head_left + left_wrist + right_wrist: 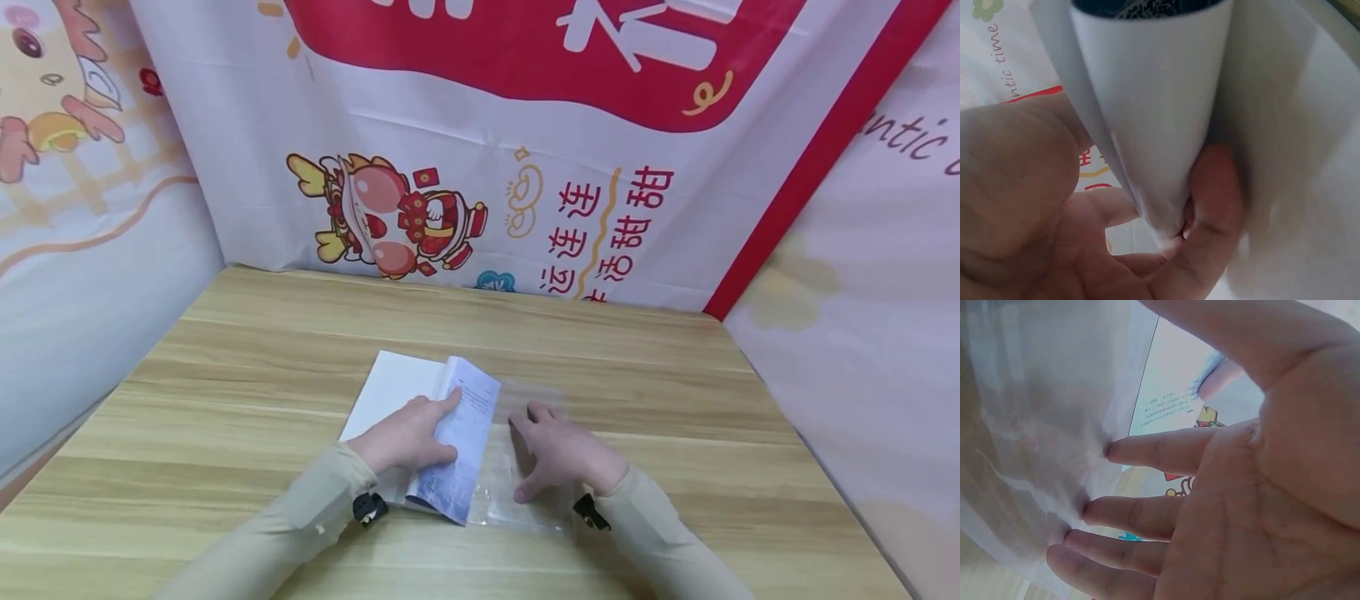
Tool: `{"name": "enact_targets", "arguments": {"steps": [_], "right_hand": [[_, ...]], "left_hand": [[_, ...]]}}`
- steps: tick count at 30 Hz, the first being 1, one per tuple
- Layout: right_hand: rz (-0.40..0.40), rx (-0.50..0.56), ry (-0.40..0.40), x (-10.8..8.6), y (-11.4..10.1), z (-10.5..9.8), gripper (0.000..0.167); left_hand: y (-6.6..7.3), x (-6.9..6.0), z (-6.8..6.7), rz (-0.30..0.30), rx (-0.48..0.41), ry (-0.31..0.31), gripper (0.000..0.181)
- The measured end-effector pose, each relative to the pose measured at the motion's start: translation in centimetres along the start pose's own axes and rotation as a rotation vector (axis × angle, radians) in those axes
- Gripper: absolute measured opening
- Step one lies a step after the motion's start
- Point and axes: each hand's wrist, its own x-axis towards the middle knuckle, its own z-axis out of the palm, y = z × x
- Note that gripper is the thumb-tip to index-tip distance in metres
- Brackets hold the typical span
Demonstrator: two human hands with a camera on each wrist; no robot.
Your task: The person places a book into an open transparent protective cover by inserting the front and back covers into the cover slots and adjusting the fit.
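Note:
A book with white pages point(393, 383) lies open on the wooden table. Its pale blue cover point(471, 417), printed with small text, is bent over to the right. My left hand point(405, 435) holds this cover between thumb and fingers; the left wrist view shows the fingers point(1217, 194) curled round the folded white sheet point(1154, 87). A clear plastic sleeve point(517, 508) extends from the cover's right side; whether the cover is inside it cannot be seen. My right hand point(566, 454) rests on the sleeve with fingers spread, its fingertips point(1122, 450) touching the plastic.
The wooden table point(660, 383) stretches around the book on all sides. A printed cloth point(480, 125) with red and white patterns hangs behind the table's back edge. Light fabric walls stand at left point(97, 317) and right point(862, 350).

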Motion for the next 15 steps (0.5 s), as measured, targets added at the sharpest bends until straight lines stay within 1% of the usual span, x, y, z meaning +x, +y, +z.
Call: {"name": "enact_targets", "arguments": {"steps": [10, 15], "right_hand": [[-0.005, 0.003, -0.003, 0.15, 0.01, -0.02, 0.111], [-0.006, 0.017, 0.009, 0.12, -0.03, -0.03, 0.11]], "left_hand": [[-0.25, 0.04, 0.28, -0.018, 0.02, 0.007, 0.089], [-0.41, 0.2, 0.3, -0.019, 0.018, -0.004, 0.089]]}}
